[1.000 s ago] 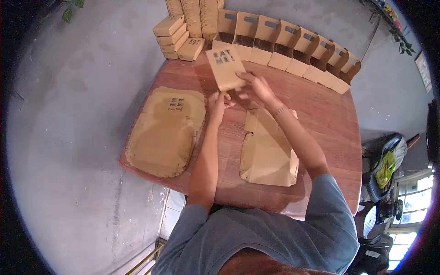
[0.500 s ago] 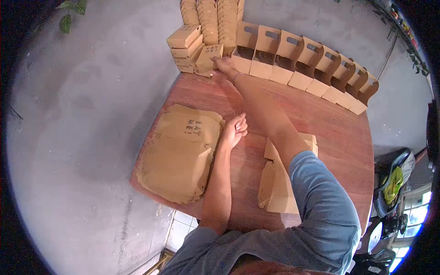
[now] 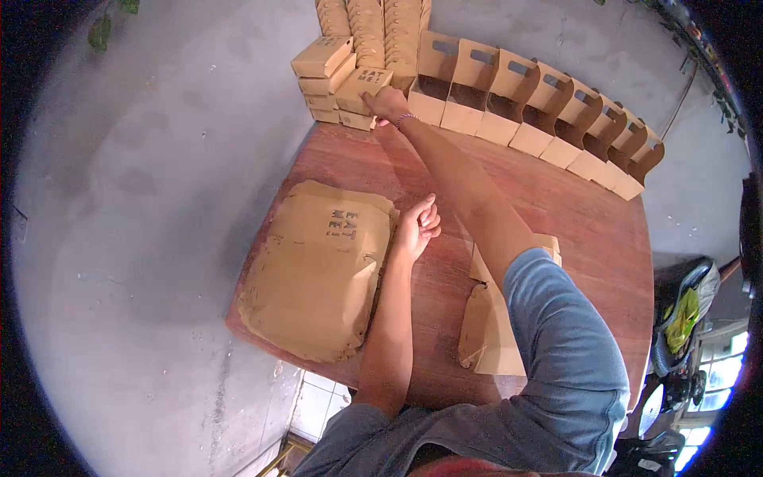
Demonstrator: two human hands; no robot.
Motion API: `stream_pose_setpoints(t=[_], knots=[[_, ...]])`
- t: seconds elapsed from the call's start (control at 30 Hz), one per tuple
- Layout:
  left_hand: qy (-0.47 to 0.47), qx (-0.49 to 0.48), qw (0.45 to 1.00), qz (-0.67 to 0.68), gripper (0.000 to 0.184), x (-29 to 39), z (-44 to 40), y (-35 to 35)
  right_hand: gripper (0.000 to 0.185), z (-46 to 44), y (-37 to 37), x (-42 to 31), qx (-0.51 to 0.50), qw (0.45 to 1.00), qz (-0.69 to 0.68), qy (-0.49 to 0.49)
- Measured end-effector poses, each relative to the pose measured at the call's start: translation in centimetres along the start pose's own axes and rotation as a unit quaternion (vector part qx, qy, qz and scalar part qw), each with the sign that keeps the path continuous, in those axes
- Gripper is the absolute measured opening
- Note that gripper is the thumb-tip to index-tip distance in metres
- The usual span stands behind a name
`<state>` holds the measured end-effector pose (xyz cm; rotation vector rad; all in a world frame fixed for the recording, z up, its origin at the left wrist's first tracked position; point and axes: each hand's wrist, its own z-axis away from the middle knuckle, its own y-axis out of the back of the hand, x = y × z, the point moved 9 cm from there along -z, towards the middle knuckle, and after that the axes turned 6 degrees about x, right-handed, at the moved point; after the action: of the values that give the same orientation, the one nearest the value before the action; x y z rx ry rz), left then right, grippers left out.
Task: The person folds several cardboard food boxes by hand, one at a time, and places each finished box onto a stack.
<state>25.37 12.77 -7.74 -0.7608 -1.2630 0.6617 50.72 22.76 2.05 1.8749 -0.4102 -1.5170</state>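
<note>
At the far end of the table, my right hand [image 3: 387,104] grips the near right corner of a small cardboard box [image 3: 364,90] with "EAT ME!" printed on its lid. That box lies level on another box [image 3: 357,121], beside a stack of closed boxes [image 3: 326,67]. My left hand [image 3: 419,227] is loosely curled above the table and holds nothing. Just left of it lies a pile of flat cardboard blanks [image 3: 314,274], the top one printed "EAT ME!". My right arm partly hides some cardboard pieces [image 3: 497,338] on the right side of the table.
A curved row of open cardboard carriers [image 3: 540,111] with handle holes lines the table's back edge. Tall columns of nested cardboard pieces [image 3: 367,32] stand behind the boxes. The wooden table [image 3: 596,262] meets a grey wall [image 3: 159,238]. A bag [image 3: 683,310] is at the far right.
The small box in my right hand has gone from tilted to lying level on the box below. My left hand stays curled in nearly the same place, while the view has shifted slightly.
</note>
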Motion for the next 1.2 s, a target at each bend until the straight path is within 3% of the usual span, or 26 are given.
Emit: stream_pose_setpoints(t=[0.07,0.17,0.37,0.5,0.63,0.7,0.77,0.83,0.9,0.93,0.97,1.0,1.03,1.07,1.13,1.2], knots=[[0.007,-0.004,1.0,-0.005,0.043,0.0,0.0,-0.1,0.064,-1.6,-0.5,-0.1,0.06,0.993,0.087,0.057],[0.003,-0.003,1.0,-0.009,0.045,0.0,-0.1,-0.1,0.066,0.2,0.4,-0.8,0.028,0.999,0.041,0.001],[0.007,-0.011,1.0,-0.008,0.048,0.1,0.1,-0.4,0.072,2.4,1.5,-1.6,-0.006,1.0,-0.012,0.0],[0.007,0.001,1.0,-0.009,0.048,0.0,0.1,-0.5,0.071,5.4,3.9,-1.2,0.018,0.996,0.069,0.046],[0.005,0.018,1.0,-0.003,0.044,0.1,0.1,-0.5,0.06,16.7,10.3,0.2,0.027,0.982,0.083,0.166],[-0.006,0.02,1.0,-0.017,0.041,-0.2,-0.2,0.1,0.041,23.4,14.5,2.1,0.04,0.976,0.129,0.171],[-0.013,0.018,0.999,-0.038,0.041,0.0,0.2,-0.5,0.035,28.6,18.5,6.3,0.029,0.982,0.152,0.109],[-0.013,0.015,0.998,-0.06,0.041,-0.2,0.4,-0.8,0.039,33.3,22.9,10.2,0.09,0.983,0.136,0.082],[-0.071,0.073,0.959,-0.265,0.036,0.3,0.2,0.0,0.037,37.9,25.9,15.0,0.144,0.977,0.15,0.056],[-0.056,0.066,0.96,-0.267,0.036,-0.5,0.1,-0.5,0.035,40.3,27.1,16.4,0.193,0.967,0.162,0.048],[-0.127,0.073,0.898,-0.414,0.032,0.2,0.2,-1.4,0.036,42.4,27.3,19.3,0.184,0.971,0.143,-0.047],[-0.198,0.076,0.809,-0.548,0.03,0.4,0.6,-3.0,0.036,44.3,26.9,20.6,0.187,0.97,0.145,-0.059],[-0.199,0.102,0.753,-0.618,0.03,0.0,1.1,-4.0,0.036,46.0,26.4,21.1,0.215,0.969,0.12,-0.023],[-0.194,0.099,0.753,-0.621,0.03,-0.5,1.7,-5.0,0.037,47.3,26.2,21.5,0.242,0.966,0.094,0.016],[-0.18,0.08,0.648,-0.735,0.041,-1.9,2.7,-6.9,0.04,48.4,25.8,21.5,0.219,0.968,0.122,0.008],[-0.184,0.094,0.615,-0.761,0.048,-3.3,2.4,-6.1,0.042,48.9,25.6,20.4,0.227,0.972,0.061,0.017]])
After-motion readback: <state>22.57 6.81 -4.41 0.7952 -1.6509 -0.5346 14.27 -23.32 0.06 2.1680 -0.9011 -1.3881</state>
